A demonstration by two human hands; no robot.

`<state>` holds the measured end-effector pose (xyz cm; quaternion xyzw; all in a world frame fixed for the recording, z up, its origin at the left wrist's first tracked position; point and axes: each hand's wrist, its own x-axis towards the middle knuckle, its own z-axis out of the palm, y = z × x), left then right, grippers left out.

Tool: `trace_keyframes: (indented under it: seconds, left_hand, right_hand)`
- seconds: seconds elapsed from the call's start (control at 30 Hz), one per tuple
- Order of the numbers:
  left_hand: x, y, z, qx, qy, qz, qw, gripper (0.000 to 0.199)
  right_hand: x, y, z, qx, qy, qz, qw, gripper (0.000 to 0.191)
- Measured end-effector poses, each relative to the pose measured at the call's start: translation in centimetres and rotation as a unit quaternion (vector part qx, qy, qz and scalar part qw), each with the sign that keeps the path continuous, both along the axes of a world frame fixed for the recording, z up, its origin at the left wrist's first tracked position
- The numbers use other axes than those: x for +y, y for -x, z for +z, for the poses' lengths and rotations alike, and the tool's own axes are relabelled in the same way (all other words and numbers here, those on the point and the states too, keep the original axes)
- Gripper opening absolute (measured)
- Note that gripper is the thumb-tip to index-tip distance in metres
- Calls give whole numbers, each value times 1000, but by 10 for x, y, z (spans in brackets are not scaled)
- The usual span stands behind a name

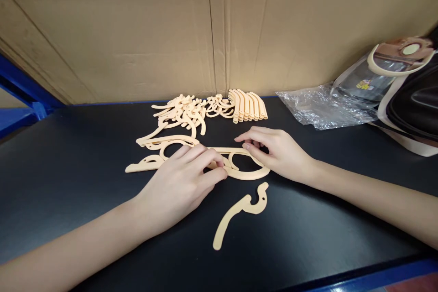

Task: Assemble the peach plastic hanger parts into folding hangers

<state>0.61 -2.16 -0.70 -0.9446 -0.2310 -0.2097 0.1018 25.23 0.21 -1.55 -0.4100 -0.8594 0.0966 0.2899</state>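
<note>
Cream plastic hanger parts lie in front of me on the black tabletop. My left hand [188, 175] is closed, its thumb and fingertips together at a curved hanger arm [248, 174]; its palm hides some of the parts beneath. At the right end of the same group, my right hand [278, 150] has its index finger stretched out and its thumb apart, touching the parts' upper edge. Closer to me lies a single hook-shaped hanger piece [244, 207] with a small hole. Left of my left hand, another hanger part [145, 164] sticks out.
Behind my hands is a loose heap of hanger parts [185, 109], beside a neat row of nested curved arms [248, 105]. On the right are a crumpled clear plastic bag [318, 105], a clear bottle [369, 80] and a dark bag [414, 100]. Cardboard [137, 32] stands at the back.
</note>
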Motion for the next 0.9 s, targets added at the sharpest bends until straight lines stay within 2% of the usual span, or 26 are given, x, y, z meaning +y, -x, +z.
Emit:
trace_keyframes:
  seconds: [0.07,0.23,0.5,0.63,0.8,0.9]
  left_hand:
    - [0,0,0,4,-27,12,1000,22]
    - [-4,-5,6,17,-25,36,999,18]
    - [-8,-9,11,31,-62,67,995,21]
    - [-9,-10,11,31,-55,70,996,23]
    - [-9,-9,9,20,-18,67,997,24]
    - [-9,-7,8,13,9,75,997,25]
  right_hand:
    - [0,0,0,2,3,-4,1000,24]
    - [-1,-1,-1,10,4,-2,1000,23]
    - [-3,-1,2,10,6,48,999,23]
    - [-5,-1,1,12,-11,77,997,21]
    - [-9,1,2,3,-32,171,985,22]
    - [-11,2,2,-50,-60,159,984,25]
